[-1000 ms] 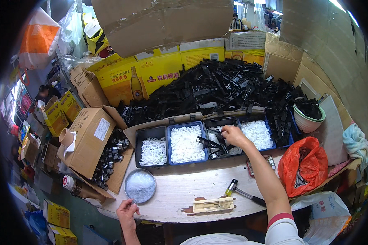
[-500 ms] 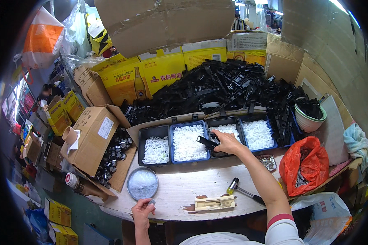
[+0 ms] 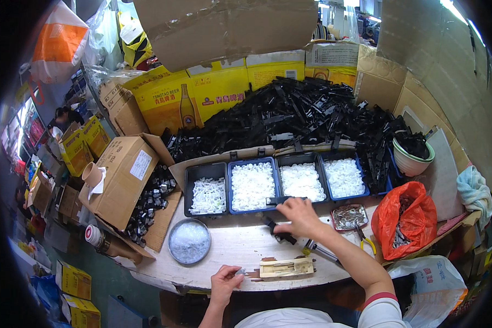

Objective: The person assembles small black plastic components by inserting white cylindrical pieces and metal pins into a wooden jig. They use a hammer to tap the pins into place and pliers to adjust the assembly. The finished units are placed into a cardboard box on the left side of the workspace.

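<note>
My right hand (image 3: 303,218) reaches over the white bench just below the trays, fingers closed on a long black plastic part (image 3: 279,201). Close by its thumb is a second black piece (image 3: 283,235); whether the hand grips this one too is unclear. My left hand (image 3: 225,284) pinches a small greyish translucent piece (image 3: 241,271) left of a pale wooden block (image 3: 270,270) with a slot in it. Behind the block, a hammer (image 3: 327,252) lies partly under my right forearm. A round metal dish (image 3: 171,244) of clear, fine pieces sits further left.
Several trays of white plastic parts (image 3: 252,186) stand in a row before a heap of black parts (image 3: 300,112). To the right are a small metal-parts tray (image 3: 349,217), yellow-handled pliers (image 3: 369,245) and a red bag (image 3: 388,224). A cardboard box (image 3: 117,183) stands left.
My right hand has come back from the third tray toward the bench front with the black part. My left hand has moved right, close to the wooden block, still pinching its piece.
</note>
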A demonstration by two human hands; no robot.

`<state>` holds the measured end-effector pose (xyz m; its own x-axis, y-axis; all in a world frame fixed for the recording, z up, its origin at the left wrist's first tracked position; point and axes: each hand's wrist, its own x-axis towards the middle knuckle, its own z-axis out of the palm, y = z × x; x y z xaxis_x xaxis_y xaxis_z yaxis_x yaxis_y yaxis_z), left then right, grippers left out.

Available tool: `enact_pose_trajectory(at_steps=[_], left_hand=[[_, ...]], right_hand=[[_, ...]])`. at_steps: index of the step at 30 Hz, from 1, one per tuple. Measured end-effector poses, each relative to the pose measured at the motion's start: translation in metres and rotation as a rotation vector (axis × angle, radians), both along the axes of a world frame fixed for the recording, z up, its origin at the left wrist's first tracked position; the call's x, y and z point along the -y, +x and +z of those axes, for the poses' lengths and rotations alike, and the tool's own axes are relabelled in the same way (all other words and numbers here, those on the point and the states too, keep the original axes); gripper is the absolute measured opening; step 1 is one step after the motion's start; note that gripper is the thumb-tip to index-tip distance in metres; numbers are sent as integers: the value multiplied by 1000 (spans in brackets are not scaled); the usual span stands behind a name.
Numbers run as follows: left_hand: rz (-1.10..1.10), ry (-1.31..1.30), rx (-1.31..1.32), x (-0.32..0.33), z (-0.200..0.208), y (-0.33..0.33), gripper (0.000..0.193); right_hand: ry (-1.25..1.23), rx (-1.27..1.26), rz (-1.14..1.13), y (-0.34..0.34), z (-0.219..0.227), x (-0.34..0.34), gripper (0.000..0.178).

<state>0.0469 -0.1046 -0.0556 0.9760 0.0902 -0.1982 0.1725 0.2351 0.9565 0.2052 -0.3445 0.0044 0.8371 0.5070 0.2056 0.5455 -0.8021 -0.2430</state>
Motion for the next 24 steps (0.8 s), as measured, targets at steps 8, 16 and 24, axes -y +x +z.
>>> enact_pose_trajectory(at_steps=[8, 16, 24], left_hand=[[-164, 189, 24, 18, 2, 12, 16], [-415, 654, 333, 44, 13, 58, 19], [-639, 613, 338, 76, 6, 78, 22]], right_hand=[[23, 109, -107, 24, -18, 14, 30], [43, 146, -5, 9, -8, 20, 19], [347, -46, -53, -8, -4, 98, 20]])
